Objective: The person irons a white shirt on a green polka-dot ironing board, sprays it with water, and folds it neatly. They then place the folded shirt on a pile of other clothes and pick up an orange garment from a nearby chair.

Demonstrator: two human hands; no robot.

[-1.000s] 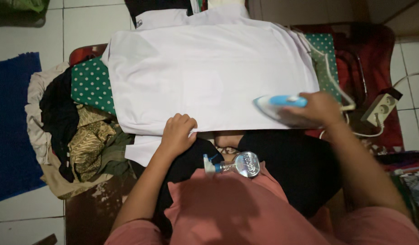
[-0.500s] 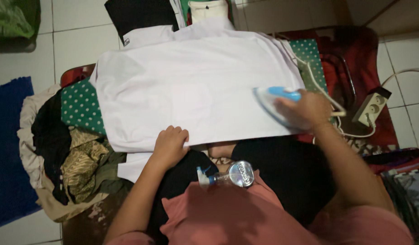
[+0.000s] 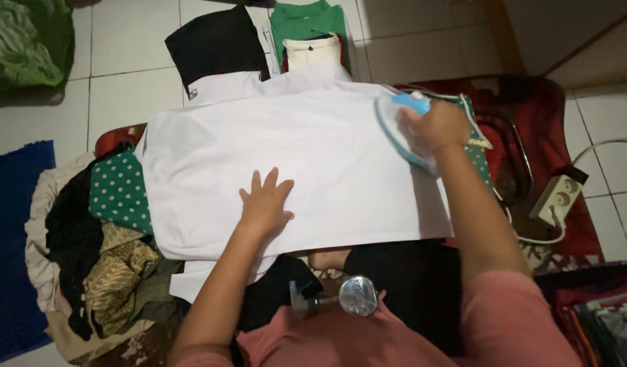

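Head view, looking straight down: the right hand is wrapped tight around the handle of a blue and white iron, which sits on the far right part of a white shirt. The left hand lies flat, fingers spread, on the shirt's near side, well apart from the iron. A clear spray bottle rests in the lap, nearer than the flat hand.

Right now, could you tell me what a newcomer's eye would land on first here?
The big white shirt spread flat at centre. The right hand grips a blue and white iron at the shirt's far right, while the left hand presses flat near its near edge. A clear spray bottle lies in the lap below.
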